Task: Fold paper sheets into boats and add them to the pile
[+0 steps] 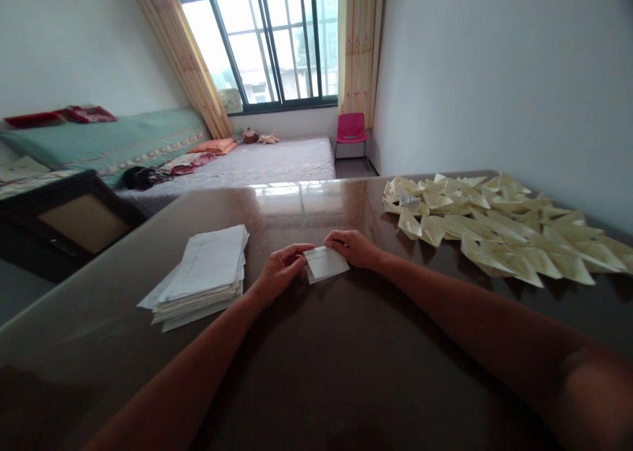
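Left hand and right hand pinch 1 seemingly part-folded paper; folded papers crowd the far-right corner of the surface; a flat paper stack remains toward the left edge.

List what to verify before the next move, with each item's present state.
1. Left hand on the paper: ok, at its left edge.
2. Right hand on the paper: ok, at its far edge, near the right corner.
3. Paper's underside as wanted: cannot tell, it is hidden from this view.
4. Stack squared up: not ok, several sheets stick out at the sides.
5. Folded pieces apart from the right hand: ok, bare table shows between them.
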Motion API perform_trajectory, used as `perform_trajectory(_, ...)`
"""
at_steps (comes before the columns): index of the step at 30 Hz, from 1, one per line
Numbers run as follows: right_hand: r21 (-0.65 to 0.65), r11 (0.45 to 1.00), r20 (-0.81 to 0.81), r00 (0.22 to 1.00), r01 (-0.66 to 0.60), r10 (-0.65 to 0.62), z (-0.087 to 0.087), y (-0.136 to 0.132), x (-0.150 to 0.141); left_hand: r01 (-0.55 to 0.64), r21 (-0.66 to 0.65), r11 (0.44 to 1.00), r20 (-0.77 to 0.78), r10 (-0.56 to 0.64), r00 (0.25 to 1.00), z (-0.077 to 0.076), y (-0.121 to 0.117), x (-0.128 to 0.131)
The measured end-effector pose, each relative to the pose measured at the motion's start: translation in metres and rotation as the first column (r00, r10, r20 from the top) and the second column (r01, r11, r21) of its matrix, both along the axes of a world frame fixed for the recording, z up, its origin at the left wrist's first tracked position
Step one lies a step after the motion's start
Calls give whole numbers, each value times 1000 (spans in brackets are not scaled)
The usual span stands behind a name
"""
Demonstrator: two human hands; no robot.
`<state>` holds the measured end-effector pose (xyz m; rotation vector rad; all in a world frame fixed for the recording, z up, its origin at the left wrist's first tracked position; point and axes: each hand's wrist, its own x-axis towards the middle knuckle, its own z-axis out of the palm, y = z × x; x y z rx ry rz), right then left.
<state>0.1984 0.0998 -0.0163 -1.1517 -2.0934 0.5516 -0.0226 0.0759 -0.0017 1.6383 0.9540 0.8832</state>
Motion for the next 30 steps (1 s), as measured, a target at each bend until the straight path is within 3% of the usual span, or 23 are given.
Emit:
perform_trajectory(5, 98, 993, -24, 998, 65, -63, 5, -6, -5, -102, 42, 994, -9, 102, 995, -9, 6, 0)
perform_trajectory(9, 237, 970, 40, 999, -46, 37, 14, -17, -10, -162, 95, 982, -21, 164, 986, -14, 11, -3)
perform_trajectory(14, 312, 950, 205, 978, -28, -38, 18, -29, -11, -115, 261, 958, -135, 154, 979, -9, 9, -3)
perform_trajectory(16, 380, 925, 202, 976, 1, -84, 21, -31, -6, -151, 395, 906, -152, 227, 962, -4, 8, -4)
perform_trajectory(18, 448, 893, 229, 971, -37, -75, 25, -31, 0, -189, 596, 780, -158, 344, 926, 0, 8, -8)
perform_trajectory(20, 458, 874, 334, 943, -162, 0, 27, -29, 5, -94, 753, 652, -232, 396, 888, 3, 8, -14)
perform_trajectory(21, 430, 872, 398, 916, -235, 50, 27, -27, 8, 3, 784, 621, -313, 392, 865, 3, 8, -17)
perform_trajectory(23, 339, 874, 496, 855, -349, 149, 25, -22, 12, 215, 753, 622, -505, 336, 795, 2, 7, -22)
perform_trajectory(25, 263, 878, 532, 819, -399, 213, 23, -16, 17, 341, 687, 642, -626, 283, 727, -1, 5, -25)
perform_trajectory(30, 189, 888, 507, 816, -419, 277, 18, -5, 28, 392, 680, 620, -631, 222, 743, -5, 1, -20)
